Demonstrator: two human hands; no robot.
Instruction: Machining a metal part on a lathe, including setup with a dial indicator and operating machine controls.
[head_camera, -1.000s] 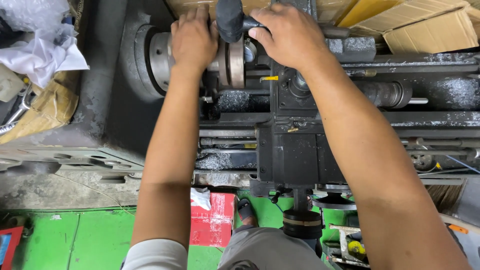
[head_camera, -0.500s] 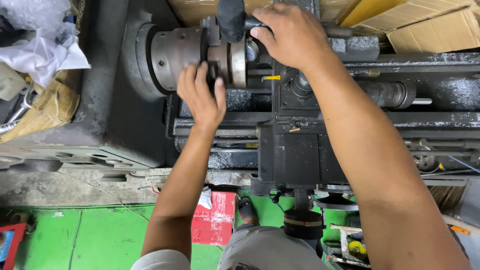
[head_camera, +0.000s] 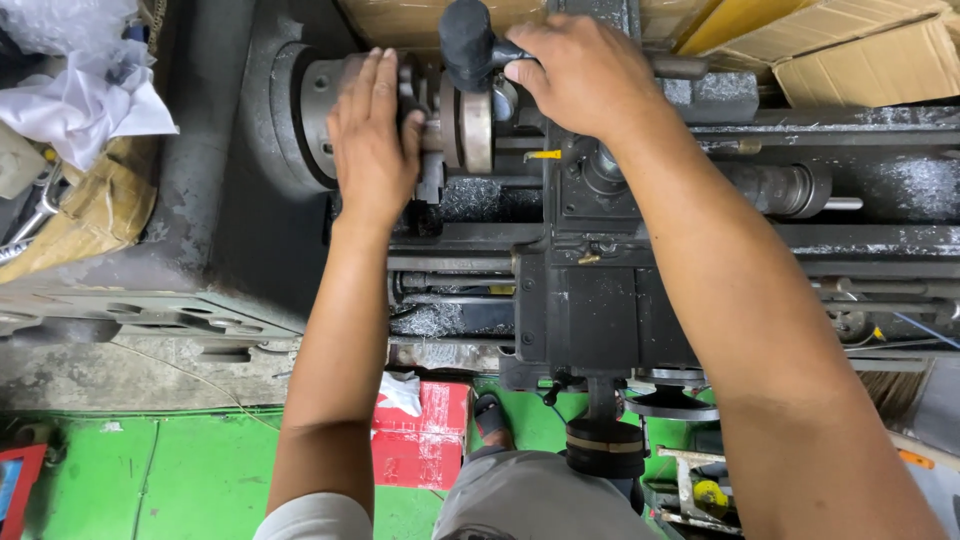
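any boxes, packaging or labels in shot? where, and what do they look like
Cardboard boxes: top right behind the lathe, tan, one yellow-orange edge.
Flat cardboard: top centre, brown.
Red box: on the green floor below the machine, rectangular.
Crumpled white plastic wrap: top left.
No screens or signs visible.

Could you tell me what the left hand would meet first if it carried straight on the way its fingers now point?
The left hand lies flat on the lathe chuck, fingers pointing away from the person. Straight on, it would probably meet the brown cardboard behind the machine, though depth is unclear.
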